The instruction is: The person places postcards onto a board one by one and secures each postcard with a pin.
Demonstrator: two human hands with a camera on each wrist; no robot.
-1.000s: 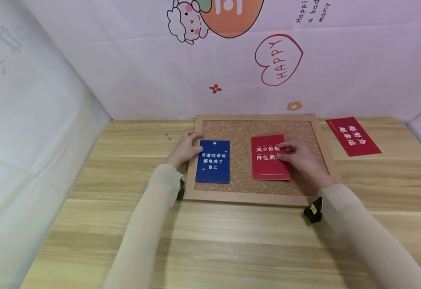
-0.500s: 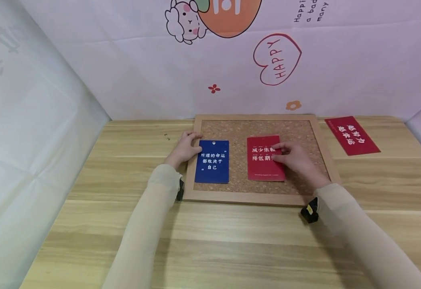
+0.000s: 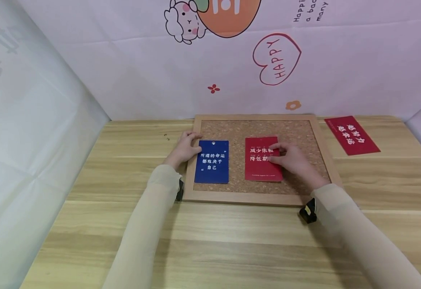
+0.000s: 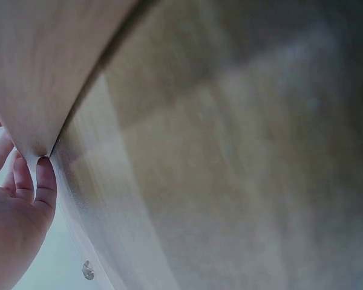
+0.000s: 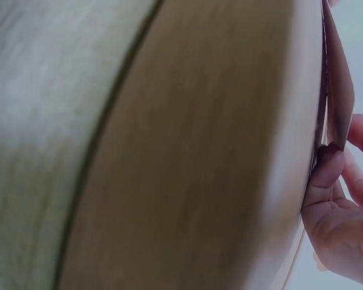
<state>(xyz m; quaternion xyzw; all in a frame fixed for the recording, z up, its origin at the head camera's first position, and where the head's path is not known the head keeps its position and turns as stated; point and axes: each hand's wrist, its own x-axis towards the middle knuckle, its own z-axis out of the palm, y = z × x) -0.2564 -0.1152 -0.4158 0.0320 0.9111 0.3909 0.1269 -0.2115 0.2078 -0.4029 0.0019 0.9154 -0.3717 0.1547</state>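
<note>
A wood-framed corkboard [image 3: 257, 197] lies on the table. On its left side is a blue card [image 3: 212, 172] with white writing and a silver pin [image 3: 213, 143] at its top. My left hand [image 3: 185, 149] holds the board's left frame beside this card; in the left wrist view its curled fingers [image 4: 45, 184] touch the frame's edge. Between thumb and fingers my right hand [image 3: 291, 157] pinches the right edge of a red card [image 3: 257, 170] over the cork. The right wrist view shows this card [image 5: 339, 84] edge-on, its held side lifted off the board.
Another red card [image 3: 352, 136] lies tilted on the table right of the board. Several tiny metal pieces [image 3: 166, 137], perhaps pins, sit left of it. A white printed cloth [image 3: 152, 80] rises behind the table [image 3: 210, 241], with more cloth at the sides.
The red card in my right hand has slid slightly left and a little towards me, nearer the blue card. My left hand stays on the frame.
</note>
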